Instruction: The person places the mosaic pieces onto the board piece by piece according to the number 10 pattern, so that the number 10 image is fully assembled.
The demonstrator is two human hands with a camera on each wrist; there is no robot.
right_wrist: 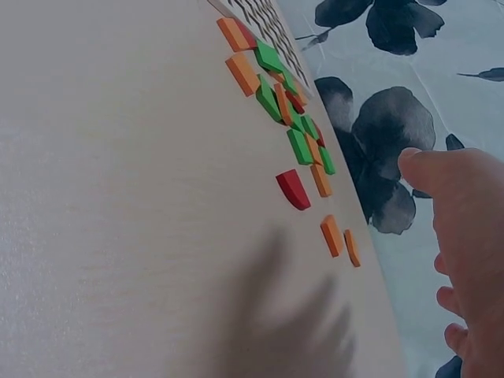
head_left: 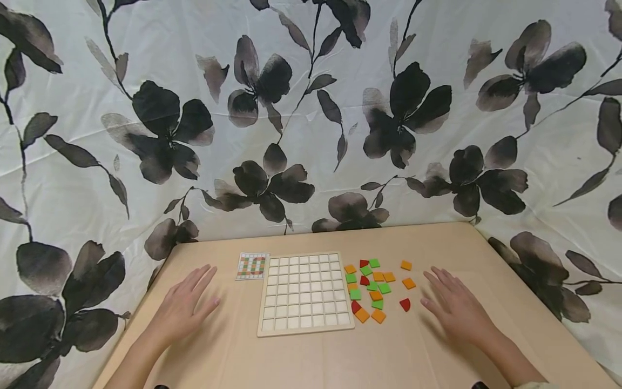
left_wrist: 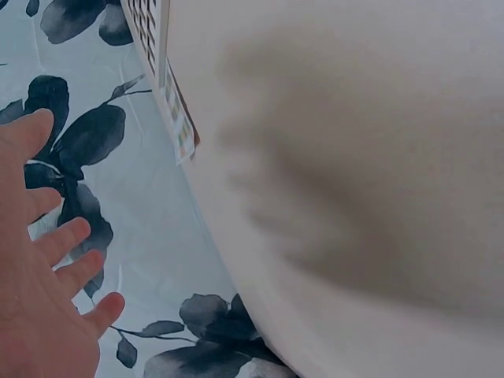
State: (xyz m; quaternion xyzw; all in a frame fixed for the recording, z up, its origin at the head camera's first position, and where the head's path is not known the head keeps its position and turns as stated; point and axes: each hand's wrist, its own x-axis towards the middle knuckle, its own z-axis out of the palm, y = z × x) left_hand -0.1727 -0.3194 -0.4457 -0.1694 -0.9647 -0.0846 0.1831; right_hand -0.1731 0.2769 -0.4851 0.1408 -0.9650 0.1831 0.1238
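Observation:
A pale wooden grid board (head_left: 306,333) with white square cells lies mid-table. My left hand (head_left: 187,305) hovers to its left, fingers spread and holding nothing. Nearest that hand is a small pattern card (head_left: 239,270) beside the board's upper left corner, printed with coloured squares. Over the table's right side my right hand (head_left: 457,308) is held out, fingers extended and free of any object. Between it and the board lie scattered orange tiles (head_left: 378,316), green tiles (head_left: 356,294) and red rounded tiles (head_left: 405,305). The right wrist view shows a red tile (right_wrist: 294,190) apart from the cluster.
The light wooden table (head_left: 311,362) has its back edge against a hanging white cloth (head_left: 330,178) with dark flowers. That cloth also drops along the left and right sides. Some tiles touch or overlap the board's right edge.

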